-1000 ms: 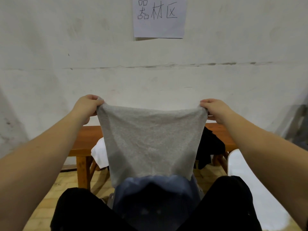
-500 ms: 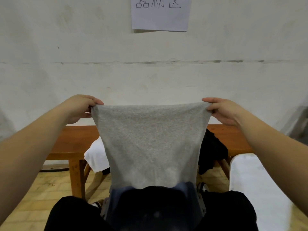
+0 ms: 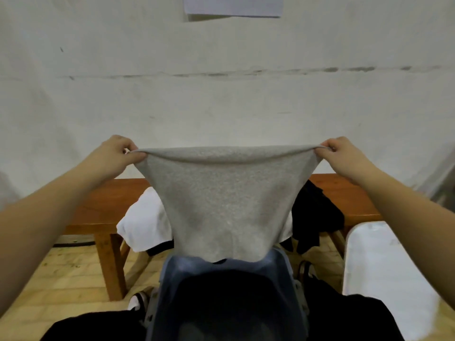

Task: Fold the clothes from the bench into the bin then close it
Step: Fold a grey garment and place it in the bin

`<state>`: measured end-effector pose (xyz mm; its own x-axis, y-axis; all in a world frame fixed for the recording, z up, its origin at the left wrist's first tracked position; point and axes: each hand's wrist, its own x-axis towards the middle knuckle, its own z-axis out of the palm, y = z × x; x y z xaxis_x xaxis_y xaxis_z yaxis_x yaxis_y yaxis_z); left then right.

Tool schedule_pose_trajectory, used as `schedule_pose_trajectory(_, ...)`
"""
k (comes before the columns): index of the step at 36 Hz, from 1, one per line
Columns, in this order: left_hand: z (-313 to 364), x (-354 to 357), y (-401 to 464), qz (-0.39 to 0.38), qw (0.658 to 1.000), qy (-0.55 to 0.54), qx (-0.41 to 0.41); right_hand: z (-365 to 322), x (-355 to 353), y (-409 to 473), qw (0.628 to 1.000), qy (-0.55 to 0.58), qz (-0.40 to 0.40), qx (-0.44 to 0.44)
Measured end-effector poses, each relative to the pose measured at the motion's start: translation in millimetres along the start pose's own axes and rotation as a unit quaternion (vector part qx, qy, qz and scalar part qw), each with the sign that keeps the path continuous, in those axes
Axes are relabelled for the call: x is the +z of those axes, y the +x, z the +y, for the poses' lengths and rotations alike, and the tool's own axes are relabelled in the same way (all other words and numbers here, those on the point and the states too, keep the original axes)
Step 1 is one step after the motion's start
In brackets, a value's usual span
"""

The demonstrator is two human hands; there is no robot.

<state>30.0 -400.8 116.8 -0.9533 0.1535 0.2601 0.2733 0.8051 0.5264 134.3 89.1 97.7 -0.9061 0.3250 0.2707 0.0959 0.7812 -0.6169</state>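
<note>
- Left hand (image 3: 115, 156): grip clamped on the left top corner of the grey garment (image 3: 226, 198), thumb and fingers pinching the fabric.
- Grey garment: stretched flat between the 2 grips, top edge rolled over, body hanging down and narrowing; lower hem sits at the far rim of the bin (image 3: 172, 271).
- White garment (image 3: 145, 225): below and right of the left grip, draped over the front edge of the wooden surface (image 3: 113, 200).
- Bin: blue-grey, open, dark inside, low centre between the person's knees, straight under the held garment.
- Black garment (image 3: 317, 215): below and left of the right grip, hanging off the surface.
- Right hand (image 3: 344, 158): grip clamped on the right top corner, same pinch.
- White lid (image 3: 384, 267): below the right grip, beside the bin.
</note>
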Motion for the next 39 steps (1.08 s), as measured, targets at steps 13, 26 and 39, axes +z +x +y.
schedule_pose_trajectory(13,24.8,-6.1,2.6,-0.026,0.727,-0.685,-0.042,-48.3,5.6,-6.4,0.723,0.679,-0.102,0.07)
schedule_pose_trajectory(26,142.5,3.0,-22.5,-0.216,0.733,-0.62,0.181,-182.1,21.7,-57.4,0.818,0.518,-0.13,-0.213)
schedule_pose_trajectory(39,177.0,37.1,-54.7,-0.271,0.742,-0.603,0.115,-177.5,48.7,-69.7,0.795,0.545,-0.136,-0.227)
